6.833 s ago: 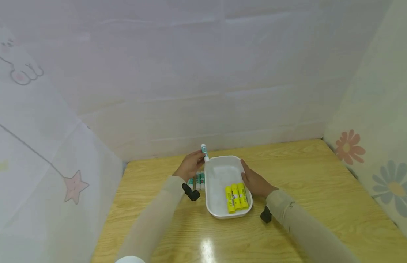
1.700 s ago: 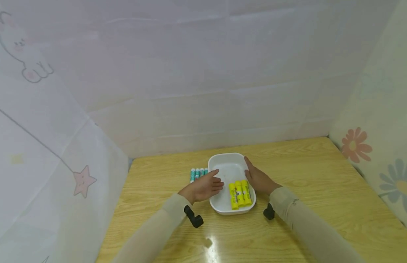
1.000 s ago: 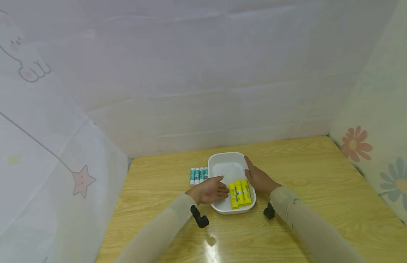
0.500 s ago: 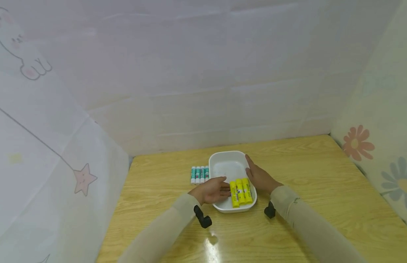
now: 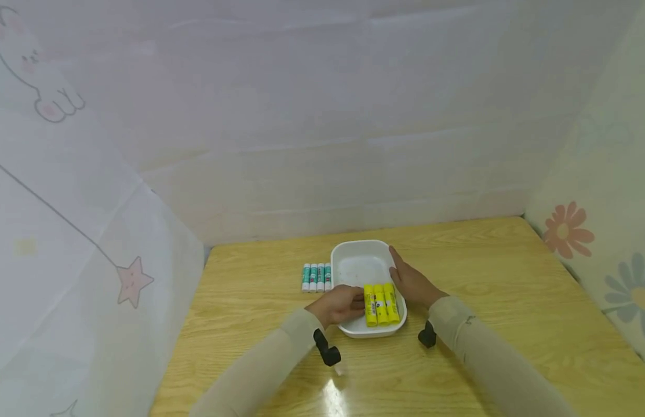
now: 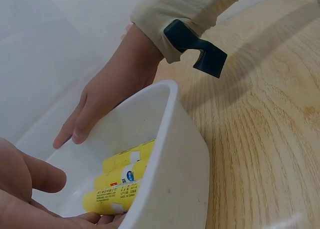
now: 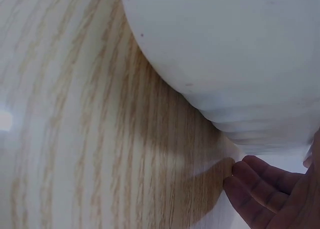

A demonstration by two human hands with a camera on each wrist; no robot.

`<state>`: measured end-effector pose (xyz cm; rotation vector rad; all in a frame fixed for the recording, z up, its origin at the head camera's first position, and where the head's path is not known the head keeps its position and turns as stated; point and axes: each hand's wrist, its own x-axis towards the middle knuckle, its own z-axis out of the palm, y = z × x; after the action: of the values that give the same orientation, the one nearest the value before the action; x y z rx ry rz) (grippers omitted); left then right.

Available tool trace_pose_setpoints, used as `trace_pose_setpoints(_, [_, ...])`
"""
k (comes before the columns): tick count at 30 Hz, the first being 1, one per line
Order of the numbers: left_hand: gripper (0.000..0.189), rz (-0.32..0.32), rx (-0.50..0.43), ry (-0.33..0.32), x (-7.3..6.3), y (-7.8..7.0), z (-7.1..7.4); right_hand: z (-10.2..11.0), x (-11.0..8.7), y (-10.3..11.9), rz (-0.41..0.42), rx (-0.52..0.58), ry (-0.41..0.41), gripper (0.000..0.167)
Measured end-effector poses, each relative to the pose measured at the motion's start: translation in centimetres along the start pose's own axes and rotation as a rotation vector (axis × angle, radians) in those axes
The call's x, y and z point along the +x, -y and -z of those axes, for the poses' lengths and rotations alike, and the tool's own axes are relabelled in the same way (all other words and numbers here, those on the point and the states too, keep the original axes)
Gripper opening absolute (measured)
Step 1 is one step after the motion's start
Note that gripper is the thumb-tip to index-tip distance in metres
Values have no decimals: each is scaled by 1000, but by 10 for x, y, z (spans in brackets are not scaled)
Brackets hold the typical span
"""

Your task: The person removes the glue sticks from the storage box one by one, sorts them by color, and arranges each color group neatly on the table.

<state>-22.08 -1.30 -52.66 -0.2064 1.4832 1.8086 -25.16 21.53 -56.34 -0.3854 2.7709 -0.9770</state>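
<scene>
Three yellow glue sticks (image 5: pixel 381 305) lie side by side at the near end of a white plastic tray (image 5: pixel 360 269). My left hand (image 5: pixel 336 305) reaches over the tray's left rim, its extended fingers against the leftmost yellow stick. In the left wrist view, the thumb stands apart from the printed yellow sticks (image 6: pixel 119 195), and the fingertips show along the nearest one. On the far side, my right hand (image 5: pixel 413 285) holds the tray's right rim, thumb inside. The right wrist view shows its fingers (image 7: pixel 260 189) outside the tray wall (image 7: pixel 225 54), near the tabletop.
Several teal-and-white glue sticks (image 5: pixel 317 278) lie in a row on the wooden table (image 5: pixel 239 301), just left of the tray. A pale cloth wall (image 5: pixel 322 191) rises behind the table, with printed cloth at both sides.
Earlier my left hand held up a teal-and-white stick, which it has let go. It moved into the tray and rightward, and the leftmost yellow stick now lies straighter against the others.
</scene>
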Motion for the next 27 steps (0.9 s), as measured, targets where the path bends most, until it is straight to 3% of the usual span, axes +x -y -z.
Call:
trace_pose_setpoints(9, [42,-15,55,-37,10,4,-2,1,-1,0,1,11,-8,62])
trace_pose_setpoints(15, [44,-3,105,-103,12,3,-6,0,0,-2,-3,13,-2,62])
trace_pose_setpoints(21, [48,-12,127,-115,13,3,-8,0,-1,-3,1,3,-12,62])
trace_pose_setpoints(27, [57,-60,276,-141,14,6,-8,0,0,-2,-4,25,-11,63])
